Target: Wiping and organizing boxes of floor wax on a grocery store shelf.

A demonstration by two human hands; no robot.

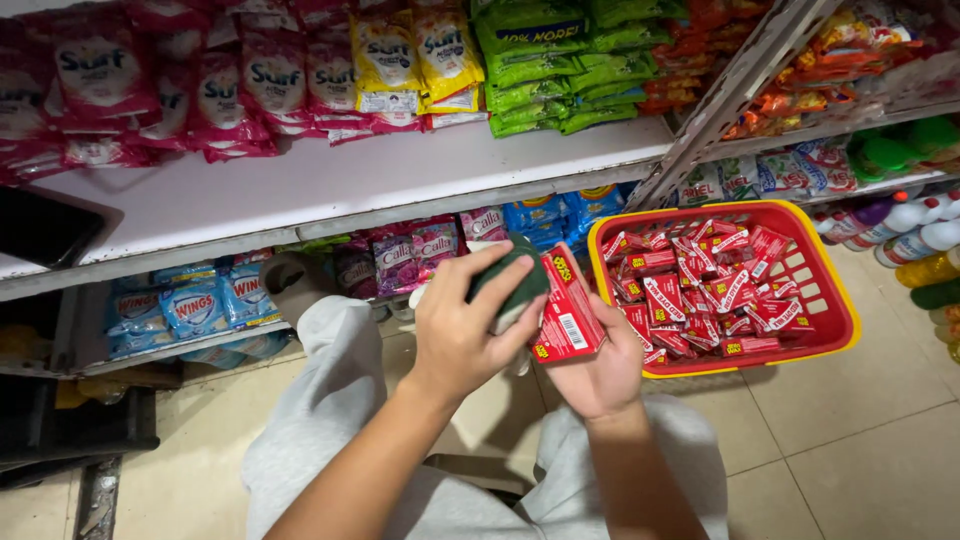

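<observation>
1. At the centre of the view, the person's left hand is closed around a dark green sponge-like pad, pressing it against a red packet.
2. That red packet sits just right of centre, gripped from below by the right hand, whose fingers curl up around its lower edge.
3. At three o'clock from the hands, close by, a red plastic basket with a yellow rim rests on the tiled floor, filled with many more small red packets.
4. At twelve o'clock runs a white shelf carrying pink, yellow and green sachets.
5. At nine o'clock, a lower shelf holds blue sachets.
6. At six o'clock, the person's knees in grey trousers fill the bottom of the view.
</observation>
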